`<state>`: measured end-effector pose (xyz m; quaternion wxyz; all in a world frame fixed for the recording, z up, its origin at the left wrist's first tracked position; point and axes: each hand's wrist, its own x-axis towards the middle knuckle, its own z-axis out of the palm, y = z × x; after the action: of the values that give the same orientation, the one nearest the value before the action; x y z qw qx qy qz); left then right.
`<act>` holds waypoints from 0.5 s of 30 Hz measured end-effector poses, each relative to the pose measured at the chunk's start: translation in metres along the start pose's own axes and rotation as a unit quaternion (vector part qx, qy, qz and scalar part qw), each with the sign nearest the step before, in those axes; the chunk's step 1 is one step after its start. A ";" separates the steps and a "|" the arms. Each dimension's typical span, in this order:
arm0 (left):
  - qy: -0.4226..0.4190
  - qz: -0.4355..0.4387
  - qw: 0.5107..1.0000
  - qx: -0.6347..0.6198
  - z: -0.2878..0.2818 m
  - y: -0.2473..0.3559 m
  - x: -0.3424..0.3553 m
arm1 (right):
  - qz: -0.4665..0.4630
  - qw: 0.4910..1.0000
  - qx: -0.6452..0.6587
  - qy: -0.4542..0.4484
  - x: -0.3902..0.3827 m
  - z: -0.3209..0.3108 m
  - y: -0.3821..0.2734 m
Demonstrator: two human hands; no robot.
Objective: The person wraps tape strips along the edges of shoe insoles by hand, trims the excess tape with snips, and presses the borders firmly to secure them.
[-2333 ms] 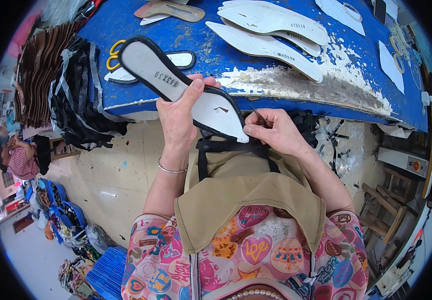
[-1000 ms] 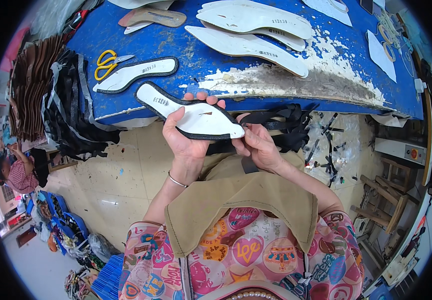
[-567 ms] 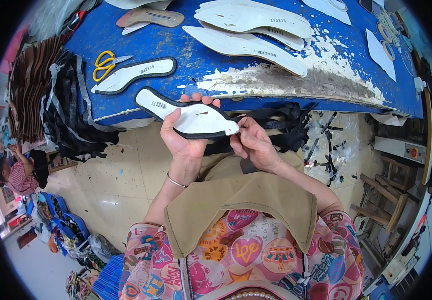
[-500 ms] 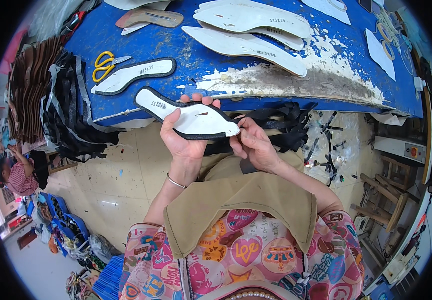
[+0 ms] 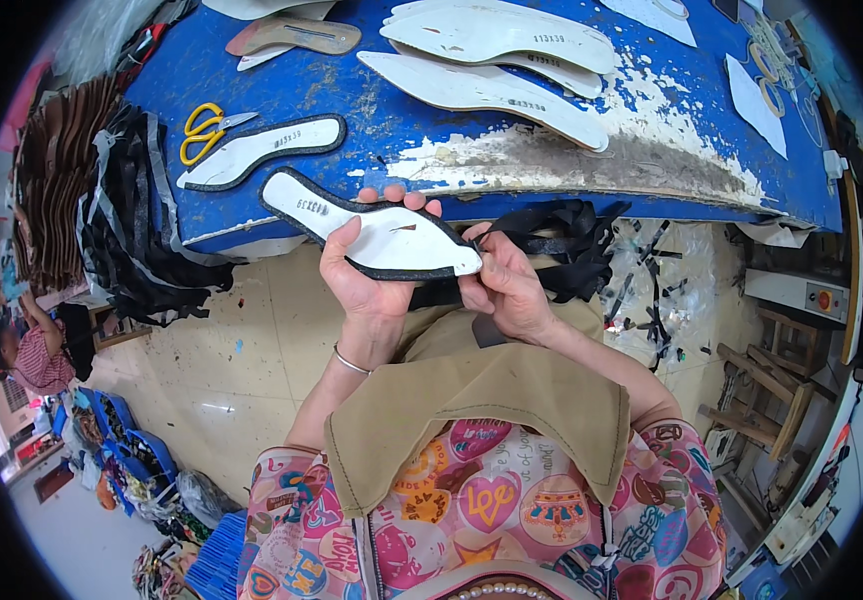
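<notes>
A white shoe insole with black edging lies across the palm of my left hand, whose thumb presses on its face and whose fingers wrap its far side. My right hand pinches at the insole's pointed end, where the black edging strip meets the tip. Exactly what lies between those fingertips is partly hidden. Dark strips hang in my lap just beyond the right hand. On the table edge rests another white insole edged in black, with yellow-handled scissors beside it.
Stacked white insoles lie on the worn blue table. Black strips and brown pieces hang at its left. Wooden stools stand at right, near scraps on the floor. Another person is at far left.
My right fingers have shifted slightly at the insole's tip, with the forefinger higher along the edging. The left hand keeps its hold; the whole view has moved a little.
</notes>
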<state>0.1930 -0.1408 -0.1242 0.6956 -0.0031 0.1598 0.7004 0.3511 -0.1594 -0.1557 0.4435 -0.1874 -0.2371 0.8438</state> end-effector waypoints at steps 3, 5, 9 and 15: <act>0.009 0.018 1.000 0.013 0.002 0.005 0.002 | 0.018 0.999 -0.017 0.019 -0.001 -0.001 -0.002; 0.001 0.026 0.999 0.024 0.001 0.014 0.006 | 0.027 0.998 -0.054 0.021 -0.001 -0.004 -0.002; -0.041 0.033 0.994 0.098 0.009 0.025 0.005 | 0.075 0.997 -0.023 0.010 0.004 -0.013 -0.017; -0.092 -0.001 0.960 0.265 0.018 0.029 -0.002 | 0.124 0.920 -0.371 0.009 0.009 0.015 -0.032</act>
<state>0.1685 -0.1380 -0.0999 0.6840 0.2461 0.2750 0.6293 0.3593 -0.1398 -0.1262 0.2365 -0.3734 -0.5040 0.7420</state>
